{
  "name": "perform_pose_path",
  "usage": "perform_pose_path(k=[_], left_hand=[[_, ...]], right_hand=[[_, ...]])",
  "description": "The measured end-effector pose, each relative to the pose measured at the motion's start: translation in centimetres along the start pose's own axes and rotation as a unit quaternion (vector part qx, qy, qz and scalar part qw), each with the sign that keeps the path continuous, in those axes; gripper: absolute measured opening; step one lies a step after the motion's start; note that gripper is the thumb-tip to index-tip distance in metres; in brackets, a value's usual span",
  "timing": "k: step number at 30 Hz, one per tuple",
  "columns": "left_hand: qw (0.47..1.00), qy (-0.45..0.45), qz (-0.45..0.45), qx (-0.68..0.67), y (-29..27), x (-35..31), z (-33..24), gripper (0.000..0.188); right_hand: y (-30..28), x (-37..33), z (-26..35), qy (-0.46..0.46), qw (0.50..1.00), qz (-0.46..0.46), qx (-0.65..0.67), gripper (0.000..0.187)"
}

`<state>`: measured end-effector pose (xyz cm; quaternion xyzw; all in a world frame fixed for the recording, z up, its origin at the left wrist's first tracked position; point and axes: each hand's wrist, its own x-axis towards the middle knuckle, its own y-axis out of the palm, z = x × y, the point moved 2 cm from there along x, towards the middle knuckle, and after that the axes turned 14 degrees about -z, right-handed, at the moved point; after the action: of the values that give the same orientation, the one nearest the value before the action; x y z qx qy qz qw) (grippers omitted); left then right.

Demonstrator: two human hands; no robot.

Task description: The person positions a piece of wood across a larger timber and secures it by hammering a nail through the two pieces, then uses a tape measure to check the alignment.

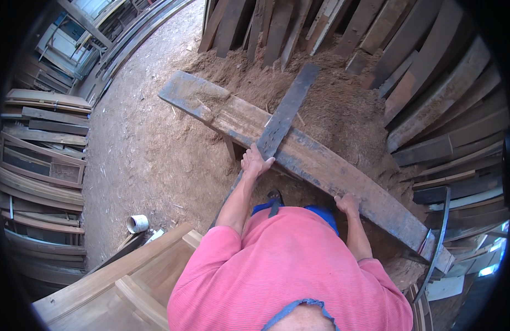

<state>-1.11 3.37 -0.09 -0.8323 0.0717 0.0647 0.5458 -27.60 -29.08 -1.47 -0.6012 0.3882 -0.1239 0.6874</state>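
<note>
A dark, weathered plank (291, 107) lies crosswise over a long, thick wooden bench (327, 165), its far end reaching past the bench's far edge. My left hand (256, 161) is closed round this plank just on the near side of the bench, the thumb on top. Behind my left forearm the plank's near end is partly hidden. Further right, my right hand (347, 203) grips the near edge of the bench, with its fingers curled; their undersides are hidden. Sawdust covers part of the bench top.
Old boards (431, 83) lean in rows along the far and right sides. Stacked timber and frames (42, 165) line the left. A panelled wooden door (117, 287) lies near left, with a white bucket (137, 223) beyond it. A curved strip (437, 243) stands by the bench's right end.
</note>
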Motion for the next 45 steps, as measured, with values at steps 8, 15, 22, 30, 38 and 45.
perform_pose_path(k=[8,15,22,30,38,45], left_hand=[[1.000,-0.005,0.005,0.001,-0.2,0.0,0.2,0.102],[1.000,-0.006,0.013,-0.004,-0.4,0.0,-0.2,0.101],[1.000,-0.005,0.008,-0.006,-0.1,0.1,0.2,0.104],[1.000,-0.005,0.004,0.002,-0.1,0.0,0.2,0.103],[1.000,-0.006,0.009,0.001,-0.2,0.0,-0.3,0.104],[1.000,-0.015,0.016,-0.002,-0.3,0.0,0.0,0.106]], right_hand=[[0.7,-0.8,-0.4,0.044,0.999,0.022,0.020,0.095],[0.7,-1.2,-0.9,0.073,0.997,0.015,0.033,0.096],[0.6,-1.0,-0.7,0.075,0.996,0.015,0.039,0.097],[0.1,-0.4,-0.1,0.045,0.998,0.038,0.037,0.087],[1.3,0.0,-0.7,0.055,0.998,-0.024,0.004,0.076],[-0.8,0.0,0.3,0.030,0.999,0.035,0.027,0.071]])
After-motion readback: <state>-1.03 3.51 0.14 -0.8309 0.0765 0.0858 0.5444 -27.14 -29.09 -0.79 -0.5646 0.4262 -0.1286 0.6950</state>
